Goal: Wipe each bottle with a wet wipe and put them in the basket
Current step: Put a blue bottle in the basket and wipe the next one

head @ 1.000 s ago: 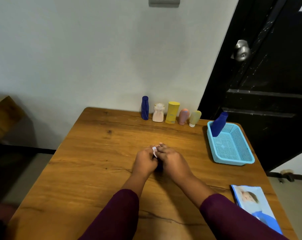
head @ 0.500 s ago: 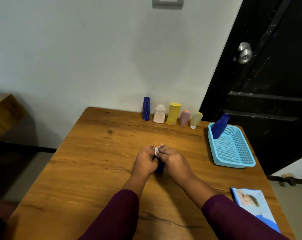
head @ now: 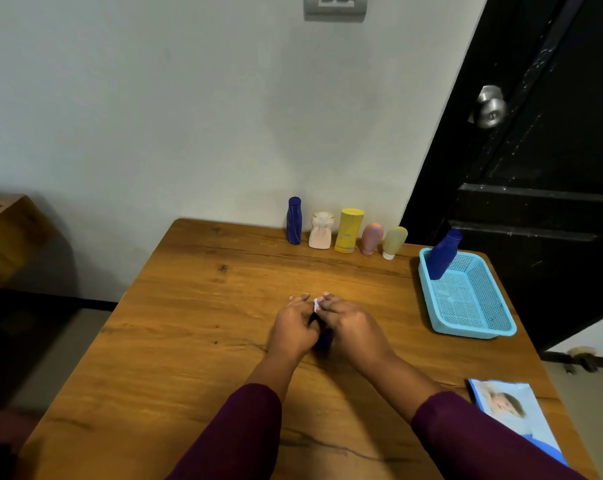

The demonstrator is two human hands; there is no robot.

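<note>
Both hands meet low over the surface (head: 189,341): the left hand (head: 295,327) curls its fingers (head: 300,298) round a small dark blue bottle (head: 322,340), and the right hand (head: 353,327) pinches the wet wipe (head: 316,304) against its top. Off right of the fingers sits the basket (head: 473,332), a second bottle (head: 443,252) leaning inside.

No legible text anywhere.

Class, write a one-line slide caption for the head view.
Left hand and right hand hold a wet wipe against a dark blue bottle; five bottles line the wall, one leans in the basket.
</note>
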